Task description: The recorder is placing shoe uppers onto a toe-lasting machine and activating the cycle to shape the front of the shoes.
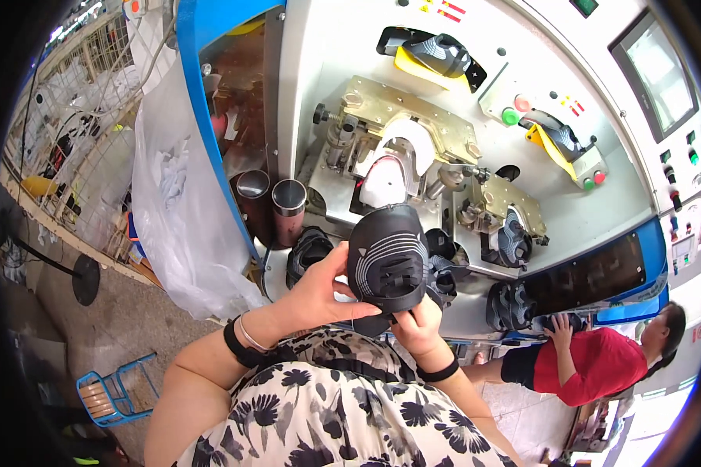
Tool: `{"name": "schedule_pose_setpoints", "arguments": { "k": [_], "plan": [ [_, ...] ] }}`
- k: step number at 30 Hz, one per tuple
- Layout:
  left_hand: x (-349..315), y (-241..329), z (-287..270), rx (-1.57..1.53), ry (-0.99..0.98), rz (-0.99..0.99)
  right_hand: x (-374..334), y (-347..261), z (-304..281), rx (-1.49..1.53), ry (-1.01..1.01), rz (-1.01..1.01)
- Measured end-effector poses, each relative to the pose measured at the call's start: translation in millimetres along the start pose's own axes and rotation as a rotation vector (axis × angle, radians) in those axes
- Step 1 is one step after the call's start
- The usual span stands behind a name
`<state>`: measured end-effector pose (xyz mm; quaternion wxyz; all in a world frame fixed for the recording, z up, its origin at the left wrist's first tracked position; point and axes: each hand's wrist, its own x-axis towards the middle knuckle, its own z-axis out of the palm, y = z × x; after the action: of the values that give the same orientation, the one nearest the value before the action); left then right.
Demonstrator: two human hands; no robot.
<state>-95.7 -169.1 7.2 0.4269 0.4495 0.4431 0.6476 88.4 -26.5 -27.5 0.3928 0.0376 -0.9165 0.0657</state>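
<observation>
Both my hands hold a black shoe upper [389, 253] with thin grey curved lines, its toe pointing away from me at the machine. My left hand [323, 288] grips its left side, with the thumb stretched along the near edge. At the near end, my right hand [420, 327] pinches the upper's edge; part of its fingers is hidden beneath. Just beyond the toe stands a white rounded toe form [384, 183], with a white curved band [413, 140] behind it on the metal fixture [358, 97]. The upper looks apart from the form, though their outlines overlap here.
More black uppers [308, 253] lie on the machine's ledge either side of mine. Two metal cylinders [290, 198] stand left. A plastic bag [183, 226] hangs by the wire cage [62, 156]. At right, a person in red [600, 362] handles another upper beside a second fixture [514, 206].
</observation>
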Motion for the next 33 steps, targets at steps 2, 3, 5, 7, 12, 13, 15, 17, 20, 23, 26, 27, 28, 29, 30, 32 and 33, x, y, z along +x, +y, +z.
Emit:
{"name": "schedule_pose_setpoints", "arguments": {
  "k": [2,3,5,7,12,13,15,17,20,23,26,27,28,29,30,32,33],
  "plan": [
    [-8,-10,0,0.039,0.025,0.016,-4,-5,5,-0.056,-0.042,0.016],
    [-10,-12,-2,0.081,0.044,0.037,-7,-5,6,-0.057,-0.043,0.025],
    [-13,-15,-7,0.058,0.042,-0.012,-14,-5,5,-0.012,-0.124,0.010],
    [-18,-11,-12,0.018,0.111,-0.096,-9,-8,2,0.065,-0.141,0.022],
    [-50,-32,-69,0.121,0.413,-0.258,4,-27,-14,0.629,-0.215,0.609],
    [-56,-33,-77,0.137,0.462,-0.293,2,-29,-11,0.794,-0.213,0.796],
    [-68,-35,-84,0.181,0.462,-0.286,22,-31,-2,0.697,-0.295,0.837],
    [-70,-35,-81,0.235,0.467,-0.265,33,-26,19,0.542,-0.286,0.655],
    [-69,-39,-77,0.306,0.506,-0.177,66,-27,51,0.412,-0.343,0.500],
    [-62,-31,-69,0.473,0.517,-0.175,73,-20,89,0.324,-0.413,0.484],
    [-60,-28,-65,0.670,0.462,-0.211,61,-7,116,0.290,-0.348,0.364],
    [-61,-25,-62,0.790,0.441,-0.210,63,-8,115,0.291,-0.344,0.323],
    [-60,-22,-63,0.816,0.415,-0.171,65,-8,112,0.286,-0.344,0.320],
    [-57,-22,-63,0.813,0.413,-0.163,68,-7,107,0.307,-0.381,0.325],
    [-56,-22,-65,0.890,0.383,-0.017,76,-8,99,0.327,-0.416,0.328],
    [-47,-19,-69,0.974,0.327,0.105,104,-1,75,0.317,-0.354,0.327],
    [-41,-20,-70,1.006,0.315,0.142,118,7,60,0.315,-0.288,0.333]
  ]
}}
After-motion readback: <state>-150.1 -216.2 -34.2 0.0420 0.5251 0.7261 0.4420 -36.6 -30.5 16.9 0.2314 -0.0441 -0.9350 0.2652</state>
